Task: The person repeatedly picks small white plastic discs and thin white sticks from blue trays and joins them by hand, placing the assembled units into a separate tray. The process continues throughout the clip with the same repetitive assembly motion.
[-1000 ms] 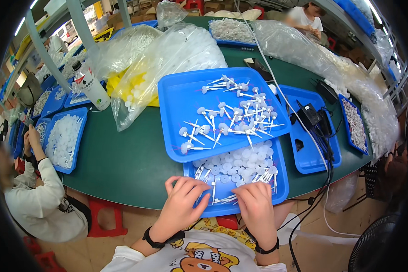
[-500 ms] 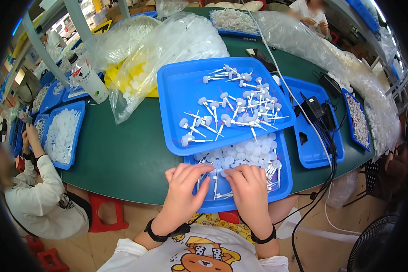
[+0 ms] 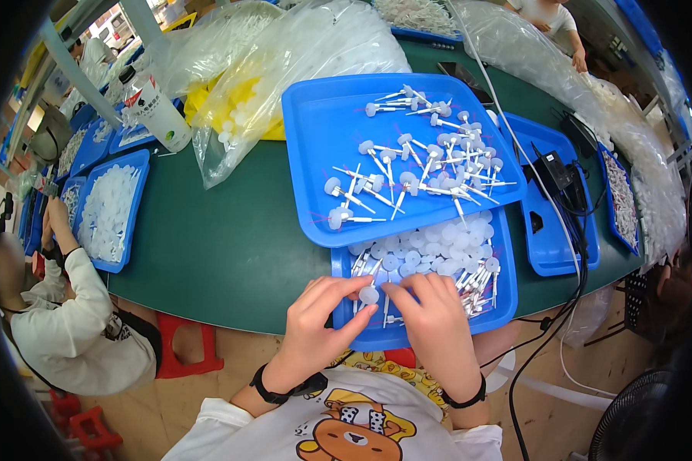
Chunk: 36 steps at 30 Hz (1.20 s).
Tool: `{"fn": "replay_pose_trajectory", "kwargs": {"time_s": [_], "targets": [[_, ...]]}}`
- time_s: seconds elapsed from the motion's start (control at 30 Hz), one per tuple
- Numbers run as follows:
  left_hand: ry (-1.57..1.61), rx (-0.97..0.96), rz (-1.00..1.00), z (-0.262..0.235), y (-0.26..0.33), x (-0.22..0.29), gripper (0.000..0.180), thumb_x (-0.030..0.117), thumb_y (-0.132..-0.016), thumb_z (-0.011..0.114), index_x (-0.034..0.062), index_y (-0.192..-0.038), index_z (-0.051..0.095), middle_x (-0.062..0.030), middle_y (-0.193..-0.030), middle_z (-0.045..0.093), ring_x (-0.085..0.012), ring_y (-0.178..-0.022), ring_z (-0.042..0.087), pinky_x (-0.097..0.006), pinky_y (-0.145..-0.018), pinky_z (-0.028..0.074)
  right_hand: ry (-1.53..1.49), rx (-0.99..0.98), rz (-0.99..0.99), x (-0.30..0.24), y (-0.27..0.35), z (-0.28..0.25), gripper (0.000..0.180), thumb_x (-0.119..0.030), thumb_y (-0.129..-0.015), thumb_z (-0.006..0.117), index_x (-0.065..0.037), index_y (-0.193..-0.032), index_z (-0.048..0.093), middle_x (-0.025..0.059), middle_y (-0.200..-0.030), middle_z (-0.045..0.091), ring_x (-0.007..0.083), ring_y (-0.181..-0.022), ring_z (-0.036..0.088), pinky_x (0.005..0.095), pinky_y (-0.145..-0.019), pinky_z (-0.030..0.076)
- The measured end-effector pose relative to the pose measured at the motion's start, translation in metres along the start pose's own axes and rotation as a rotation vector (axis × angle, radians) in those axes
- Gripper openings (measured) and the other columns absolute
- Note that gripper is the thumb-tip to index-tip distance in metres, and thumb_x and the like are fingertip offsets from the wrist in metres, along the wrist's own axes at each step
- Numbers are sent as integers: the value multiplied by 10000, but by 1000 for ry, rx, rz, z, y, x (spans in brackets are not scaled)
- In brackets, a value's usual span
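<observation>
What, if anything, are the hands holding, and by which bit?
The left hand pinches a white disc by its rim. Whether the right hand holds anything can't be told.

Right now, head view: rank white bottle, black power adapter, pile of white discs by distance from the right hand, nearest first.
1. Pile of white discs: in the lower blue tray, just beyond the right hand.
2. Black power adapter: farther off, to the right.
3. White bottle: far left.
</observation>
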<state>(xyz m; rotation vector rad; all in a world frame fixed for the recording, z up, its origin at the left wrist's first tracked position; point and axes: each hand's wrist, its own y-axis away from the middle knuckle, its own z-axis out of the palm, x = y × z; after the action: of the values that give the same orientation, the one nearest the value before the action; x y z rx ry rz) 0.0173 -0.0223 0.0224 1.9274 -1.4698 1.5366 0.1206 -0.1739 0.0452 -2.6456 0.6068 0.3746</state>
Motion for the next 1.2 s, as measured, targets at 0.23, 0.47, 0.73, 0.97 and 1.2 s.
{"fn": "replay_pose_trajectory", "kwargs": {"time_s": [0.23,0.47,0.73,0.97,1.2], "targets": [[141,-25,-36,-9,4,-4,370,-8,-776,791,49,-1133,710,-84,-961,636,-165,-869,625,-283,-767,505,-62,-127,-50,2,-6,-1,311,-21,-709,637,2,-1019,655,111,-981,583,286,-942,569,368,-823,455],[568,4,-194,-13,8,-10,383,-127,-797,735,-54,-1167,662,-93,-1125,553,-166,-1005,607,-289,-844,522,-578,218,109,-6,6,-15,299,127,-768,678,-2,-1038,665,118,-1108,644,271,-990,669,357,-837,538],[909,-192,-310,-15,5,8,369,-114,-912,597,-84,-1280,588,-170,-1331,545,-204,-1142,598,-347,-992,498,-1066,472,134,-13,23,-10,240,134,-888,589,22,-1096,542,200,-1078,614,309,-943,705,390,-841,585],[1035,-329,-346,-10,11,17,375,-104,-945,552,-80,-1320,558,-178,-1328,581,-216,-1216,578,-352,-1028,483,-1179,592,95,-24,24,-5,212,91,-938,554,29,-1133,498,215,-1070,594,319,-911,709,389,-788,610],[1121,-358,-375,-7,14,19,375,-103,-945,559,-80,-1320,552,-163,-1325,577,-219,-1214,584,-345,-1021,490,-1127,584,85,-24,24,0,237,114,-927,550,35,-1143,497,221,-1100,576,310,-955,703,375,-790,610]]}}
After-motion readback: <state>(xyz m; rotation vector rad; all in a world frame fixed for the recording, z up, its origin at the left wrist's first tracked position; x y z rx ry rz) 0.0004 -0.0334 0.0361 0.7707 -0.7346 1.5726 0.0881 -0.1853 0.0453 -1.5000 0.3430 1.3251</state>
